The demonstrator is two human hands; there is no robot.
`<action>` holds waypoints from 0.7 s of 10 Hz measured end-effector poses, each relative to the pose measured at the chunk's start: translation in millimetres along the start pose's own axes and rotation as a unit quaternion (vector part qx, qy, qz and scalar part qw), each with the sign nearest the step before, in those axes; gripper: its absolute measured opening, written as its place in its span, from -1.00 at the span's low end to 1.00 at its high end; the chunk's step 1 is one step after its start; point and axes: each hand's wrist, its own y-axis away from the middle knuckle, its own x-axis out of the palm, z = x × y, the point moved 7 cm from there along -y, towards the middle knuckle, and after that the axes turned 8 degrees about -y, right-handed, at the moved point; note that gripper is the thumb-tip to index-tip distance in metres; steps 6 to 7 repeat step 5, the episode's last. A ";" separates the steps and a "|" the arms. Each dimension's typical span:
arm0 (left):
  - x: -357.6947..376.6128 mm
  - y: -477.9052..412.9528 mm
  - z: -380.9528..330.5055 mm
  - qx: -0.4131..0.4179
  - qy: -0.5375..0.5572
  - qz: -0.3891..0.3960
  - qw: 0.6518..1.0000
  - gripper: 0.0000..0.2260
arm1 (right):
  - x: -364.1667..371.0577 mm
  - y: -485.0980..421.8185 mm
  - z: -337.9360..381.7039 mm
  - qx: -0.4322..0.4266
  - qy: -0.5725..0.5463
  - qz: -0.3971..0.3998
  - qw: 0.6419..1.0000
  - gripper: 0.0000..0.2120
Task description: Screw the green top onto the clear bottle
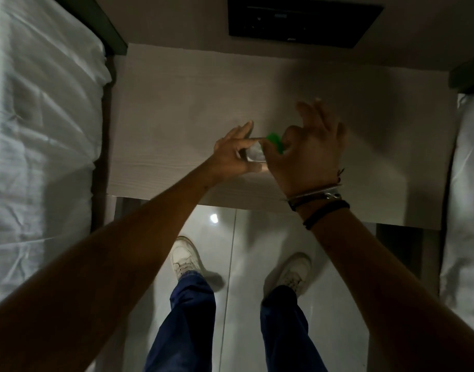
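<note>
A small clear bottle (pixel 254 154) is held above the pale wooden table (pixel 176 116), between my two hands. My left hand (pixel 234 151) grips its body with thumb and fingers. The green top (pixel 274 139) sits at the bottle's upper end, pinched by the thumb and forefinger of my right hand (pixel 308 154), whose other fingers are spread upward. Most of the bottle and part of the top are hidden by my fingers. I cannot tell how far the top is seated on the neck.
White bedding (pixel 37 130) lies along the left, and another white bed edge (pixel 469 183) on the right. A dark panel (pixel 303 20) is set on the wall behind the table. My feet in white shoes stand on the glossy floor (pixel 241 251).
</note>
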 end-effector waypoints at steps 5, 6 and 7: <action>-20.2 11.4 8.7 -0.084 0.019 0.122 0.989 0.07 | -19.6 12.4 -6.0 0.117 0.090 -0.029 0.989 -0.38; -20.2 11.4 8.7 -0.084 0.019 0.122 0.989 0.07 | -19.6 12.4 -6.0 0.117 0.090 -0.029 0.989 -0.38; -20.2 11.4 8.7 -0.084 0.019 0.122 0.989 0.07 | -19.6 12.4 -6.0 0.117 0.090 -0.029 0.989 -0.38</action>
